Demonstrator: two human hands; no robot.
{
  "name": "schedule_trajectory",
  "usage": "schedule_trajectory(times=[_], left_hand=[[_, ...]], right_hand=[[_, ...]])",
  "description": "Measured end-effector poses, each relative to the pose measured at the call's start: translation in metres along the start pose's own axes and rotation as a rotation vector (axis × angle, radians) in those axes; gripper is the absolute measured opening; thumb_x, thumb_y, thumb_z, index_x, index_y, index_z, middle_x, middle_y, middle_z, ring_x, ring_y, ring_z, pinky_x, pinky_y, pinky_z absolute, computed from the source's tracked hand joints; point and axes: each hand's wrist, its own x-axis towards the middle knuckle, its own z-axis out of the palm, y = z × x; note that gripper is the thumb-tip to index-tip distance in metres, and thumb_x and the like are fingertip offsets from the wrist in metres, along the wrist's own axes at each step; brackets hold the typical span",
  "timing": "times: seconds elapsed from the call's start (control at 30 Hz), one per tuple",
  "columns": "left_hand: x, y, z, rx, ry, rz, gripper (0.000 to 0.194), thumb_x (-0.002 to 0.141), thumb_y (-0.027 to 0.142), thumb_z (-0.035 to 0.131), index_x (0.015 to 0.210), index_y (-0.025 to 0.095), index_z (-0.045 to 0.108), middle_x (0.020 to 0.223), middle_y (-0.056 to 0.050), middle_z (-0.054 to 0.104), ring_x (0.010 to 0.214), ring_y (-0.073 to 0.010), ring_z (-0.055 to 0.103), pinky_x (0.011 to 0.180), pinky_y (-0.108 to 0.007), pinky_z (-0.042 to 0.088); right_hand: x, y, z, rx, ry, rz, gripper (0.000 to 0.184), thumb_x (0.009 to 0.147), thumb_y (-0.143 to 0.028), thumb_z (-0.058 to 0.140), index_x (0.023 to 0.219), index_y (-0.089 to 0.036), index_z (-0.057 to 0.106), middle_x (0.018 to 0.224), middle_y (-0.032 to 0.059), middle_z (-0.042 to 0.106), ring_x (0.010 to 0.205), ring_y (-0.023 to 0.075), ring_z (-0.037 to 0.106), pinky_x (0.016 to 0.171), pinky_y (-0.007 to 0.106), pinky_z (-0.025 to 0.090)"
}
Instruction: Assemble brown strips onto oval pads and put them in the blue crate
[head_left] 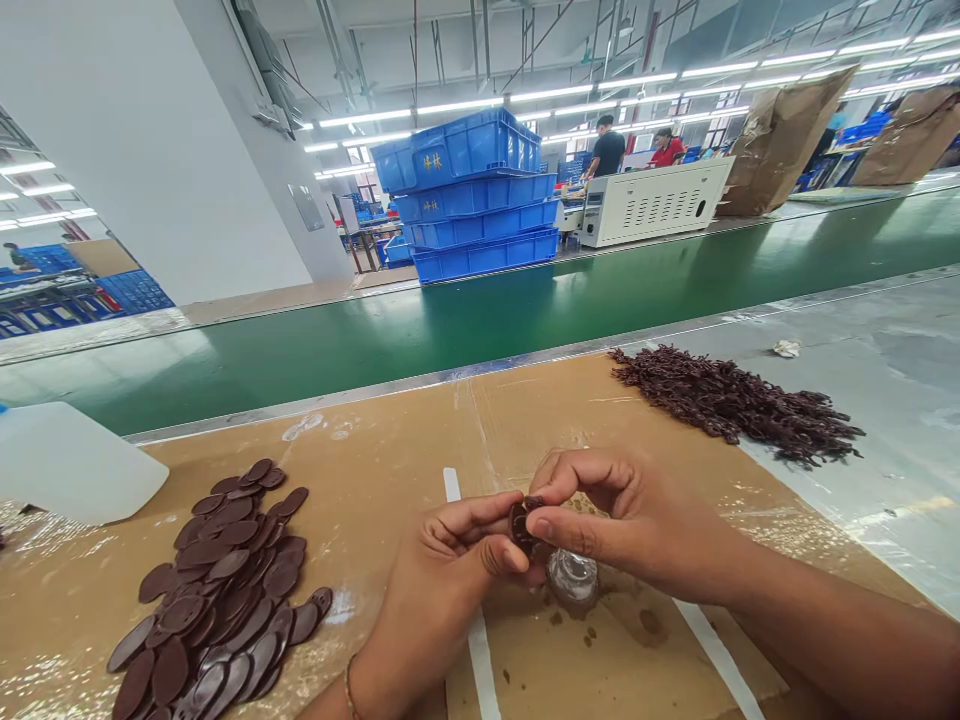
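My left hand (448, 575) is closed in a pinch around a dark brown oval piece (519, 526), held up above the cardboard. At the top edge of that piece, my right hand (619, 512) pinches a small dark brown strip (533, 502) between thumb and forefinger; the fingers partly hide it. Just below the right hand sits a small clear dish (574, 578), with dark wet spots around it. To the left lies a heap of flat dark brown ovals (225, 590). A pile of thin, knotted dark brown strips (739, 400) lies at the right.
Brown cardboard (375, 520) covers the worktop, with white tape strips on it. A whitish plastic jug (75, 465) lies at the left. Beyond runs a green conveyor belt (360, 350), with stacked blue crates (480, 200) and a beige machine (652, 205) behind it. Other people stand far back.
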Motion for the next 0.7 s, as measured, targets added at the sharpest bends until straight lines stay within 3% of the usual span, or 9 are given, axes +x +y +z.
schedule_trajectory(times=[0.47, 0.7], left_hand=[[0.0004, 0.0011, 0.0023, 0.027, 0.017, 0.006, 0.022, 0.068, 0.027, 0.084, 0.090, 0.025, 0.080, 0.070, -0.001, 0.077, 0.060, -0.0087, 0.067, 0.064, -0.015, 0.054], [-0.0029, 0.0036, 0.0094, -0.002, 0.116, -0.006, 0.024, 0.061, 0.027, 0.089, 0.084, 0.023, 0.081, 0.072, -0.002, 0.078, 0.057, -0.0093, 0.066, 0.062, -0.017, 0.054]], right_hand=[[0.0002, 0.0013, -0.0009, -0.041, 0.019, 0.011, 0.024, 0.079, -0.039, 0.075, 0.073, -0.019, 0.063, 0.074, 0.0010, 0.071, 0.068, 0.0133, 0.065, 0.062, 0.026, 0.051], [0.0003, 0.0001, 0.0000, 0.000, -0.001, 0.032, 0.024, 0.077, -0.037, 0.077, 0.074, -0.018, 0.063, 0.072, 0.0015, 0.071, 0.066, 0.0136, 0.066, 0.060, 0.025, 0.051]])
